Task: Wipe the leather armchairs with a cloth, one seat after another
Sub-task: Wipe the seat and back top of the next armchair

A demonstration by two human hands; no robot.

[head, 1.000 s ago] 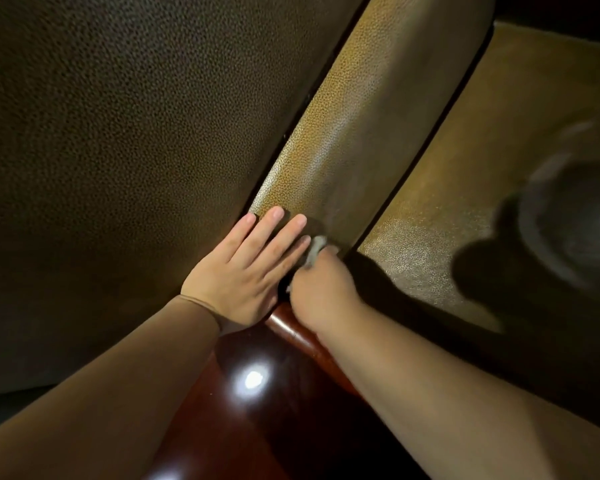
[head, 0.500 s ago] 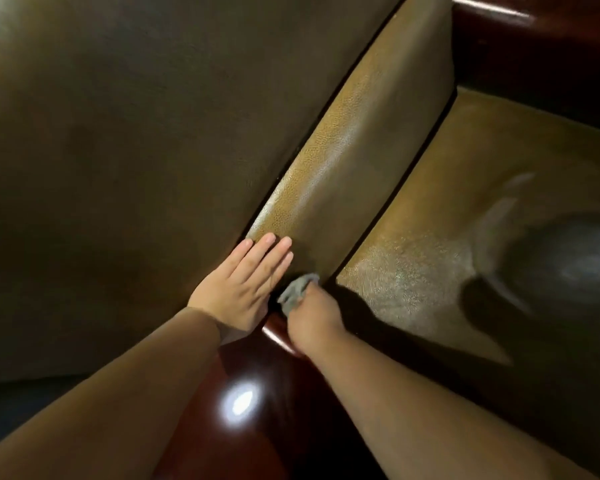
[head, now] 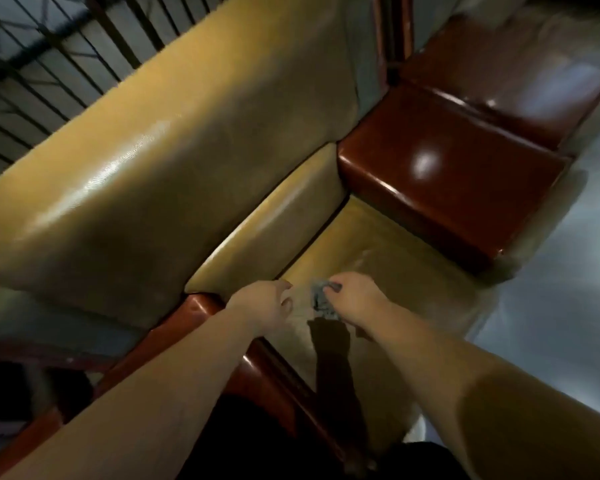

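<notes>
Both hands hover over the tan leather seat cushion [head: 388,258] near its left edge: the right hand [head: 355,299] pinches a small crumpled grey cloth [head: 321,301], the left hand [head: 264,304] loosely curled, empty. Likely regripping; next, press cloth flat and sweep the seat.

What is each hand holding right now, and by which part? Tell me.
The right hand grips a small grey cloth, bunched in its fingers at the upper end; the rest hangs below. The left hand holds nothing, its fingers loosely curled.

I'm seeing the tan leather armchair [head: 160,188], seat cushion lying flat below its padded backrest, with the crumpled grey cloth [head: 321,301] hanging just above the seat.
</notes>
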